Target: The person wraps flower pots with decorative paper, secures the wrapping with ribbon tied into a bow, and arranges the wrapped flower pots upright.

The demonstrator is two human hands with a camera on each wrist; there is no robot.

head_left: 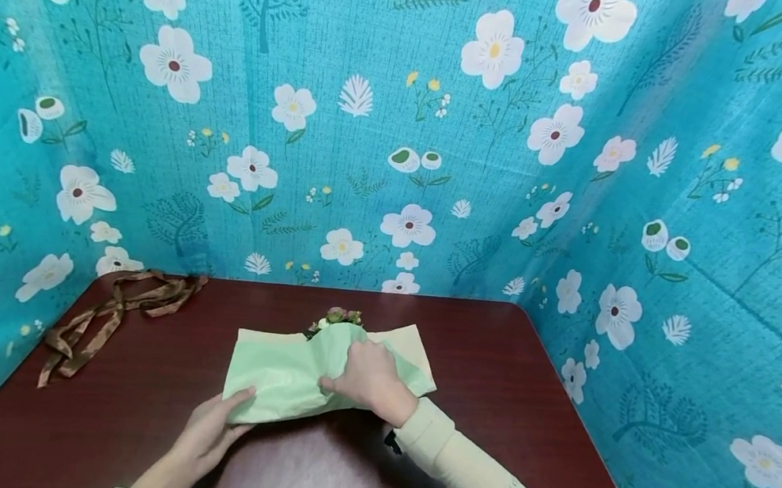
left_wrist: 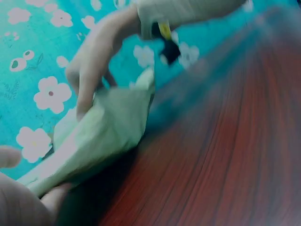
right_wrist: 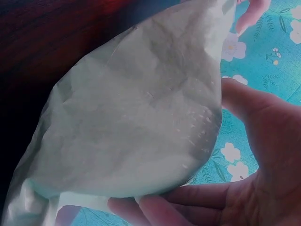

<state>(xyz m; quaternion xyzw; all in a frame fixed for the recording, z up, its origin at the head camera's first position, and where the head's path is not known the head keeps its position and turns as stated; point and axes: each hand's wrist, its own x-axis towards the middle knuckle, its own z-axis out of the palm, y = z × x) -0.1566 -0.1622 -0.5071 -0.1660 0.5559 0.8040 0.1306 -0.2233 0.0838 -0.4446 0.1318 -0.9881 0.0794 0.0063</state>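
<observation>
A sheet of light green wrapping paper (head_left: 277,375), cream on its inner side, is folded around a small bunch of flowers (head_left: 336,318). Only pinkish heads and some leaves stick out above the paper's far edge; the stems are hidden. My left hand (head_left: 202,435) pinches the paper's near left corner, thumb on top and fingers underneath. Over the middle of the bundle, my right hand (head_left: 370,373) grips the gathered paper from above. In the right wrist view the crumpled paper (right_wrist: 136,108) bulges between the thumb and curled fingers of that hand (right_wrist: 263,141).
A long brown patterned ribbon (head_left: 115,310) lies loosely looped at the table's far left. The dark red wooden table (head_left: 502,415) has a rounded far right corner. Blue flowered cloth (head_left: 372,154) hangs behind and along both sides. A black device (head_left: 393,441) sits under the right wrist.
</observation>
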